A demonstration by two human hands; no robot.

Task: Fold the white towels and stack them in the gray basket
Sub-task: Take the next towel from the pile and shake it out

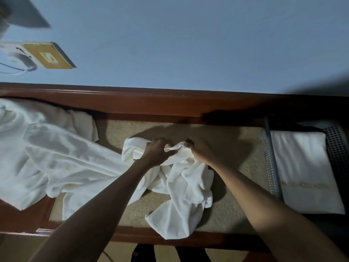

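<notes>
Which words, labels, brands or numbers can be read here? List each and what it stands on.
None can be read.
On the gold wall plate: no lettering visible.
On the white device beside it: small marks, too blurred to read.
On the folded towel in the gray basket: a pale band, no legible letters.

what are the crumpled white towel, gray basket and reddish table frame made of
Crumpled white towel: soft woven cloth, likely cotton, matt; it bunches in limp folds.
Gray basket: looks like perforated sheet metal, possibly plastic; rows of small holes in its wall.
Reddish-brown table frame: probably varnished wood; smooth with a slight sheen.
</notes>
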